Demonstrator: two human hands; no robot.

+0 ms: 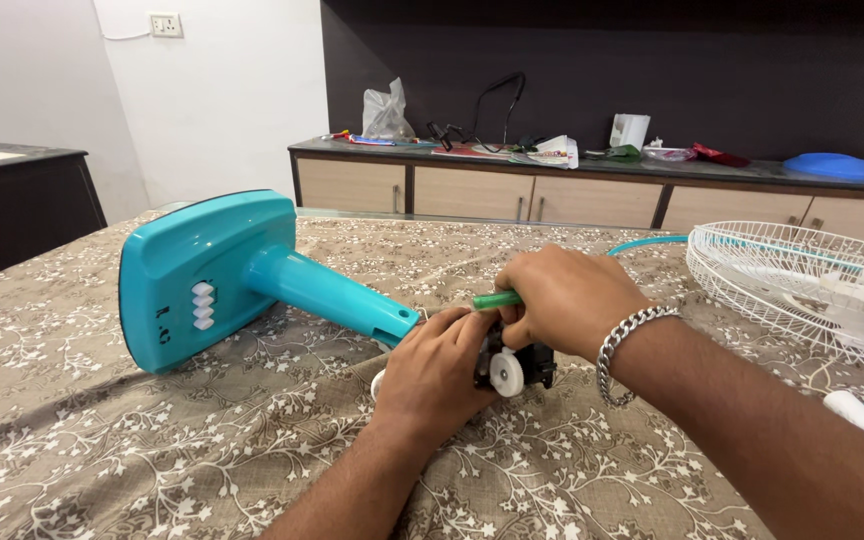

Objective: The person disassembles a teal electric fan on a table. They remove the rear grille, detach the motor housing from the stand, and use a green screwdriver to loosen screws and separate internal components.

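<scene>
A person's left hand (432, 368) clamps a black fan motor (514, 366) on the patterned tablecloth (152, 440), while the right hand (562, 300) grips a green-handled screwdriver (495, 299) closed in its fist. The teal fan stand (242, 275) lies on its side, long axis running left-right, neck toward the motor. The tool could slip off and jab the steadying fingers.

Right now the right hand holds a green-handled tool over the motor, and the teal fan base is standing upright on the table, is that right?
Not quite. The head view shows the fan base lying on its side. The right hand does hold the green-handled tool over the motor.
</scene>
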